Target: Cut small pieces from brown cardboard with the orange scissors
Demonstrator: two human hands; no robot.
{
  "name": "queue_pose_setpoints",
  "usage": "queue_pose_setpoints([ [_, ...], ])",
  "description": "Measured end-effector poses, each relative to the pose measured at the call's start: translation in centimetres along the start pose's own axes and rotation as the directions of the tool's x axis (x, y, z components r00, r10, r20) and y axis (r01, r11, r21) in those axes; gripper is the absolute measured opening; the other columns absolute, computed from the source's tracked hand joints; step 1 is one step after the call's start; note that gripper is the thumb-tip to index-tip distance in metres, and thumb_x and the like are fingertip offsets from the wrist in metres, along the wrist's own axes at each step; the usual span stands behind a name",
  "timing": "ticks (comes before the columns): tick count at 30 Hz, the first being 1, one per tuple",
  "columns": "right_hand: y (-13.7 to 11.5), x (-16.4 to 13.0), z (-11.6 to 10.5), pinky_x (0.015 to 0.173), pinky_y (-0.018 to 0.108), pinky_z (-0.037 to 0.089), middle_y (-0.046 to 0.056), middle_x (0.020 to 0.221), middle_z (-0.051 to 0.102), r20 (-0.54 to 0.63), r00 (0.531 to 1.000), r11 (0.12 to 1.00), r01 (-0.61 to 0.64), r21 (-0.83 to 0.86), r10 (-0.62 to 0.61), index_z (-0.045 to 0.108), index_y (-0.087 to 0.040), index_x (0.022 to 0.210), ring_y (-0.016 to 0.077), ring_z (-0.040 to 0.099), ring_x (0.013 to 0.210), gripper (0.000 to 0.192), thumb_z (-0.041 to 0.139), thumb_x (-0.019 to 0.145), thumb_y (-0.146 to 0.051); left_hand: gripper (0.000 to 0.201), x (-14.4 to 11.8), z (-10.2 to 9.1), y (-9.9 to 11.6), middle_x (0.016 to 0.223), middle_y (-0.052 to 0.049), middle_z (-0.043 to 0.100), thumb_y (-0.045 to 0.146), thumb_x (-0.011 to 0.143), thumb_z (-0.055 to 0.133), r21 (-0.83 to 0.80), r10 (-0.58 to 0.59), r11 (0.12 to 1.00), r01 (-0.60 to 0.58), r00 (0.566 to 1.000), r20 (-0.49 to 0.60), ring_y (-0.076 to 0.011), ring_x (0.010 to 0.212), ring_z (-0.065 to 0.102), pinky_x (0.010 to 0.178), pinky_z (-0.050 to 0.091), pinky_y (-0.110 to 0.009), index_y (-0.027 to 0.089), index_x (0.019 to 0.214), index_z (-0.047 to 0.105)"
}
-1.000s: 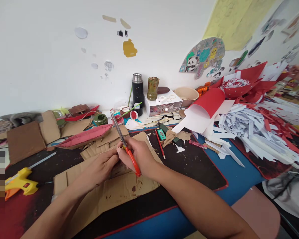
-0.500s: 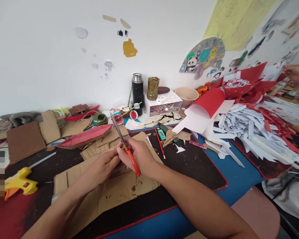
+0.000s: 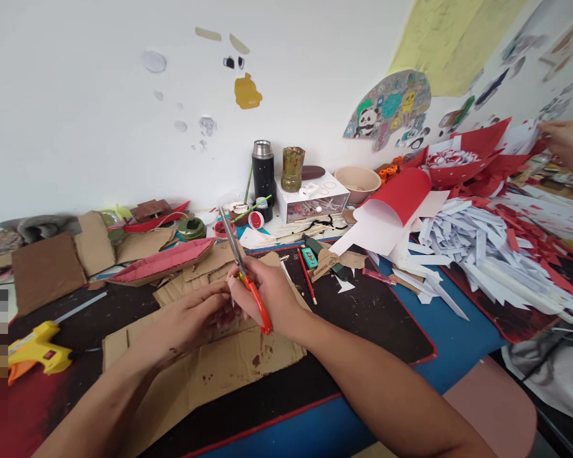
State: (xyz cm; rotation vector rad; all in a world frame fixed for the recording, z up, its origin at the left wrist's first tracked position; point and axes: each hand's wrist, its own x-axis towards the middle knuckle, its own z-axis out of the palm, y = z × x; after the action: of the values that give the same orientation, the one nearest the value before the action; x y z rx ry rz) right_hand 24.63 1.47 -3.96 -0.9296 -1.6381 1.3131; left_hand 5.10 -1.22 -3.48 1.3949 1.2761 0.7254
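The right hand (image 3: 272, 296) grips the red-handled scissors (image 3: 242, 270), blades pointing up and away over the cardboard sheet (image 3: 210, 369). The left hand (image 3: 191, 318) is curled closed beside it, fingertips touching the scissors; what it pinches cannot be made out.

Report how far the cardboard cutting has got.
Done: cut cardboard pieces lie stacked beside a red boat shape. In hand: the right hand grips red-handled scissors, blades up, while the left hand pinches a small piece. Left: the large cardboard sheet remains mostly uncut.
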Motion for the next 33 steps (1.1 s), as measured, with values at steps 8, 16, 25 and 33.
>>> queue_pose_setpoints([
  [8,0.0,-0.1,0.2,0.052,0.022,0.050,-0.007,0.069,0.061,0.011,1.000,0.999,-0.012,0.033,0.012,0.068,-0.023,0.107,0.0118,0.059,0.050,0.015,0.070,0.093,-0.028,0.049,0.1,-0.3,0.1,0.085,-0.002,0.068,0.069,0.100,0.059,-0.004,0.011,1.000,-0.010,0.991,0.135,-0.0196,0.074,0.058,0.069,0.049,-0.031,0.025,0.108,0.080],
  [16,-0.2,-0.3,0.1,0.054,0.022,0.049,-0.007,0.067,0.061,0.015,1.000,1.000,0.014,-0.019,-0.014,0.069,-0.023,0.107,0.0130,0.059,0.053,0.014,0.068,0.094,-0.027,0.049,0.2,0.5,0.7,0.082,-0.001,0.066,0.071,0.093,0.063,0.075,-0.004,0.997,-0.005,0.992,0.127,-0.0177,0.071,0.054,0.065,0.048,-0.028,0.023,0.097,0.074],
  [25,-0.3,-0.3,0.2,0.054,0.024,0.051,-0.005,0.070,0.062,0.047,0.999,0.999,-0.017,-0.048,0.020,0.069,-0.024,0.109,0.0143,0.060,0.054,0.015,0.068,0.096,-0.030,0.041,0.4,1.3,1.4,0.064,0.002,0.062,0.063,0.090,0.068,0.080,0.001,0.997,-0.004,0.999,0.038,-0.0147,0.056,0.051,0.052,0.041,-0.024,0.022,0.083,0.069],
  [33,-0.7,0.0,0.1,0.045,0.020,0.048,-0.008,0.071,0.059,-0.008,1.000,0.984,-0.015,0.176,0.017,0.063,-0.023,0.102,0.0089,0.055,0.044,0.015,0.071,0.094,-0.033,0.041,0.5,0.5,1.2,0.081,-0.007,0.078,0.061,0.086,0.080,-0.226,-0.027,0.974,0.034,0.999,0.035,-0.0220,0.072,0.073,0.069,0.061,-0.034,0.021,0.098,0.077],
])
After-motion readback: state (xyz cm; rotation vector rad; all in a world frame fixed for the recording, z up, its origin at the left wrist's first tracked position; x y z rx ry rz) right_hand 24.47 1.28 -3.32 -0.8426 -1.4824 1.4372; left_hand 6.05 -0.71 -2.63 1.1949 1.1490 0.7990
